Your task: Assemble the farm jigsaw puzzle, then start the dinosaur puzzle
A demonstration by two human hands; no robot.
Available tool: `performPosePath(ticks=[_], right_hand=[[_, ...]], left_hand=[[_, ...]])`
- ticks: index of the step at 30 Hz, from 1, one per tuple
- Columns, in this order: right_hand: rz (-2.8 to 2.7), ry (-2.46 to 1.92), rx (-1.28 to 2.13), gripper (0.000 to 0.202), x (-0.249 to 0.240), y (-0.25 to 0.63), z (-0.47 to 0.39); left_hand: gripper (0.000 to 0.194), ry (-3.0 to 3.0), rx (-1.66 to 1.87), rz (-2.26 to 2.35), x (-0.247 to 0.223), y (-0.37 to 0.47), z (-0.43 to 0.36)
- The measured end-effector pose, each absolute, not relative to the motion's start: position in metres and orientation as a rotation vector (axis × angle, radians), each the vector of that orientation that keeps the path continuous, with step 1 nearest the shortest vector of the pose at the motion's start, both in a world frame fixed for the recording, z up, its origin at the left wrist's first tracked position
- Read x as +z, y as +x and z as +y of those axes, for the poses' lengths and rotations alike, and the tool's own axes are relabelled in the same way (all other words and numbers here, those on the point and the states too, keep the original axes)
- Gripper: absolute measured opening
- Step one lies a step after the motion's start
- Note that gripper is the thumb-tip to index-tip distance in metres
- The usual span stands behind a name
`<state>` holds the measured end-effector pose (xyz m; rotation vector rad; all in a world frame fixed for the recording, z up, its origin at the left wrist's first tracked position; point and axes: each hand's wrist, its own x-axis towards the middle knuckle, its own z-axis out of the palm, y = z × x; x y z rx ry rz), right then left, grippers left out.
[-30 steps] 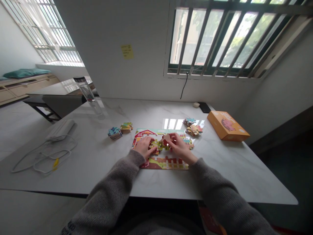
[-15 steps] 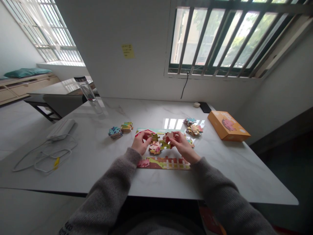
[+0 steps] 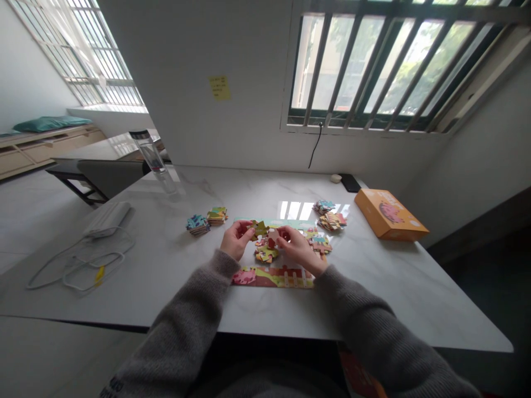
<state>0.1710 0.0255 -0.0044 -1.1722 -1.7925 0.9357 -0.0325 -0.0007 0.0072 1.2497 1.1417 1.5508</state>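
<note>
Two bare hands (image 3: 235, 241) at centre; two colourful cardboard jigsaw stacks (image 3: 198, 225) left of centre, two more stacks (image 3: 332, 221) right; one orange cardboard box (image 3: 390, 214) far right; two barred windows (image 3: 385, 69) above.

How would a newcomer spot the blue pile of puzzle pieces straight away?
On the white marbled table, find the partly built puzzle. Left of it sit two piles of pieces. It's the outer one, mostly blue; its neighbour is green and yellow.

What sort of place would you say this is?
Probably a home or dormitory room: a white marbled table holds piles of colourful jigsaw pieces, and a teal fabric cushion lies on a pale wooden bench.
</note>
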Motion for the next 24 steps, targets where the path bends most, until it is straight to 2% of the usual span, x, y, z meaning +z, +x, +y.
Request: performPosePath(ticks=[3,5,10,17,24], right_hand=[[-1.744,-1.082,1.076,0.027,-0.001,0.17,0.024],[-1.785,-1.042,1.08,0.024,0.003,0.168,0.02],[-1.938,-1.086,0.905,0.015,0.006,0.163,0.011],[-2.085,-1.183,0.608,0.019,-0.005,0.166,0.011],[-2.124,-1.023,0.497,0.038,0.016,0.181,-0.005]], left_hand=[[0.046,1.239,1.537,1.15,0.005,-0.035,0.001],[0.046,1.231,1.52,1.154,0.005,-0.036,0.001],[0.049,1.223,1.471,1.085,0.008,-0.033,-0.002],[0.049,1.23,1.406,1.043,0.01,-0.028,-0.006],[0.046,1.238,1.386,1.037,0.003,-0.029,-0.004]])
